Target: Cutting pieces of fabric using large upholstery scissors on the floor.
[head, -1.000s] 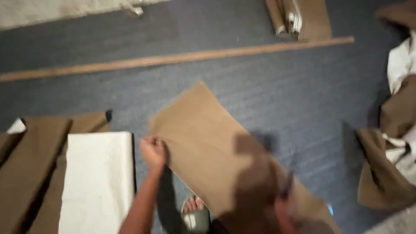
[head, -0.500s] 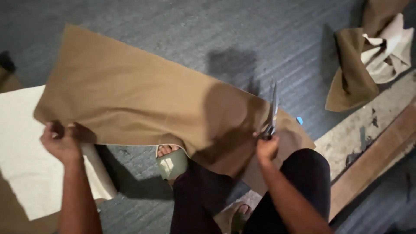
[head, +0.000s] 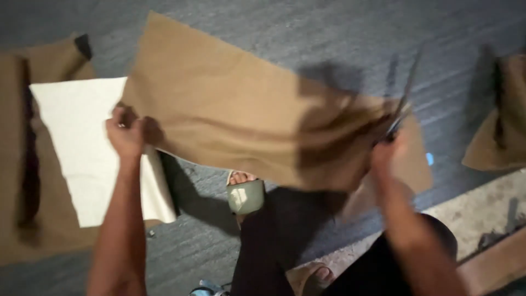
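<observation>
I hold a long tan piece of fabric (head: 241,109) stretched in the air above a blue-grey floor. My left hand (head: 129,134) grips its near left corner. My right hand (head: 386,156) holds the fabric's right end together with a pair of scissors (head: 402,104), whose blades point up and away over the cloth. The picture is blurred around my right hand.
A white sheet (head: 87,148) lies on more tan fabric (head: 22,164) at the left. Another tan heap (head: 498,126) sits at the right edge. My sandalled foot (head: 245,192) shows below the cloth, and a pale board (head: 482,208) lies at the lower right.
I have lifted the tan fabric off the floor and spread it between both hands. The view has swung down and to the right.
</observation>
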